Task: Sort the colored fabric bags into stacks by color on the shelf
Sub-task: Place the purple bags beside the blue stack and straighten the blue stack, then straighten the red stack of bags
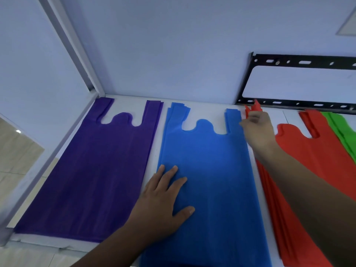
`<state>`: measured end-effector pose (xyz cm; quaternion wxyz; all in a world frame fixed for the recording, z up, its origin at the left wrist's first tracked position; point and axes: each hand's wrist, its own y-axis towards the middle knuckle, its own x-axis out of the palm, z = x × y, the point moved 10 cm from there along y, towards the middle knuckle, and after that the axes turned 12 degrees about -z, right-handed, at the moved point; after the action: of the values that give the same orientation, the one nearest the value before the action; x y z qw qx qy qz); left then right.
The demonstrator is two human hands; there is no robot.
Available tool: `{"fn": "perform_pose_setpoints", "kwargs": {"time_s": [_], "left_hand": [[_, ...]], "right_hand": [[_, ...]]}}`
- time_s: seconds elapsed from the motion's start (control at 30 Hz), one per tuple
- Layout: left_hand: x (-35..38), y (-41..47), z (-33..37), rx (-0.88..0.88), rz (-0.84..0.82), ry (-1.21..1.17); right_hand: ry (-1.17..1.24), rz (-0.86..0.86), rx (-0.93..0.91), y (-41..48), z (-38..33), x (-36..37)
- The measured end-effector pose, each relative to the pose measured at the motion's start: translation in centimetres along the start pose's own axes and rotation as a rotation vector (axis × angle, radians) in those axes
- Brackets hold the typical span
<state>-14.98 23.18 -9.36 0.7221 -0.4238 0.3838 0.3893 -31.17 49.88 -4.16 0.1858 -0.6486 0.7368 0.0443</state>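
Note:
Four stacks of fabric bags lie side by side on the white shelf: purple bags at the left, blue bags in the middle, red bags to their right, green bags at the far right edge. My left hand rests flat, fingers spread, on the lower left part of the blue stack. My right hand is blurred at the far end between the blue and red stacks, fingers pinching the left handle strip of a red bag.
A black perforated metal bracket is fixed to the wall behind the red stack. A white frame post rises at the shelf's back left corner. Tiled floor shows below at left.

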Motion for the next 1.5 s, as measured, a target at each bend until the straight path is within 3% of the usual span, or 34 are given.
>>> {"fn": "perform_pose_setpoints", "kwargs": {"time_s": [0.1,0.2,0.3,0.4,0.53,0.67,0.73,0.83,0.93,1.1,1.2,1.37,1.5], "left_hand": [[-0.5,0.3,0.0,-0.018,0.002,-0.005],[-0.3,0.4,0.2,-0.018,-0.014,0.035],[-0.1,0.5,0.2,-0.022,-0.01,0.04],[0.1,0.5,0.1,-0.021,-0.008,0.036],[0.1,0.5,-0.2,-0.025,-0.014,0.03],[0.3,0.4,-0.4,-0.016,-0.024,0.017],[0.3,0.4,-0.5,-0.016,-0.016,0.021],[0.4,0.5,-0.4,-0.013,-0.016,0.038],[0.2,0.5,-0.3,-0.018,-0.008,0.035],[-0.7,0.5,0.6,-0.003,-0.011,0.082],[-0.8,1.0,0.4,0.008,-0.054,0.132],[-2.3,1.8,1.3,0.019,-0.078,0.219],[-4.6,1.9,8.8,0.236,0.046,0.112]], "right_hand": [[-0.1,-0.224,-0.023,-0.3,-1.8,5.6],[-0.447,-0.469,-0.083,-0.7,-3.3,12.5],[-0.76,-0.587,-0.148,0.0,-4.1,18.7],[-0.889,-0.64,-0.135,1.1,-4.2,22.6],[-0.995,-0.569,-0.22,2.7,-5.1,23.9],[-0.87,-0.39,-0.469,2.4,-7.4,21.6],[-0.873,-0.34,-0.501,1.8,-7.2,20.6],[-0.994,-0.449,-0.361,1.0,-4.0,20.9],[-1.094,-0.603,-0.361,-0.2,-2.5,22.5],[-0.916,-0.629,-0.274,-0.7,-3.7,21.6],[-0.761,-0.511,-0.359,-2.8,-5.2,18.3],[-0.671,-0.384,-0.321,-5.4,-2.2,8.9],[-0.595,-0.218,-0.211,-7.6,1.3,-1.5]]}}
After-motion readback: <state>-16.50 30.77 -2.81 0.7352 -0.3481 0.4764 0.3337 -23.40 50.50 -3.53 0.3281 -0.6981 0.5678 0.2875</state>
